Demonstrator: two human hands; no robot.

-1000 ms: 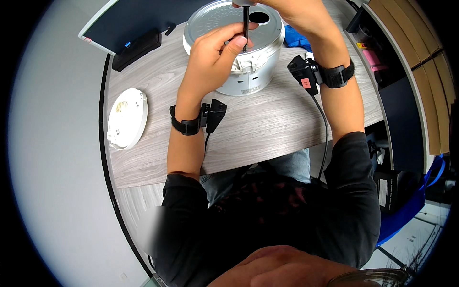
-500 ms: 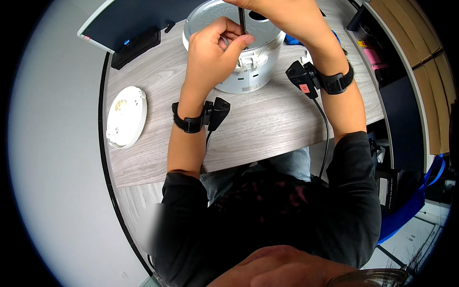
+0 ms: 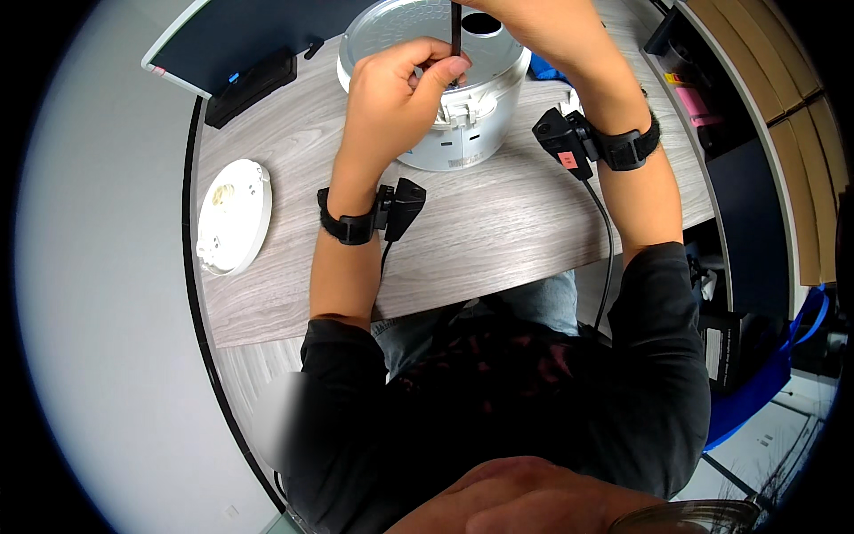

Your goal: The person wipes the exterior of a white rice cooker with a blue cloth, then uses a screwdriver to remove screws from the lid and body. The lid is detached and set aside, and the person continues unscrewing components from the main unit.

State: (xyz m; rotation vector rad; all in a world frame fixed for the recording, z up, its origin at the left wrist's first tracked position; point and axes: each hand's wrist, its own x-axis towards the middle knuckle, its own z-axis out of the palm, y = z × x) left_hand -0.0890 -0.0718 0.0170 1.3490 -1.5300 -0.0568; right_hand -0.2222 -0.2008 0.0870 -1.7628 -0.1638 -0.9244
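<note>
In the head view, we see our left hand (image 3: 402, 89) raised over the front rim of a white round appliance (image 3: 498, 120), its thumb and fingers pinched narrow around the lower part of a dark upright shaft (image 3: 456, 31). The shaft runs up past the upper edge, where our right hand (image 3: 498, 7) is mostly cut off; we cannot tell how its fingers stand or what they grip. The appliance stands at the far part of the wood-grain table (image 3: 498, 222), a grey disc (image 3: 382, 40) on its top, with a round dark opening (image 3: 481, 24) near the shaft. A white latch (image 3: 464, 111) sits on its front, just below our left fingers. Well apart, near the table's left edge, lies a white oval-looking cover (image 3: 238, 214). We wear black straps (image 3: 356, 230) on both wrists, each bearing a small black device (image 3: 406, 209) with a cable.
</note>
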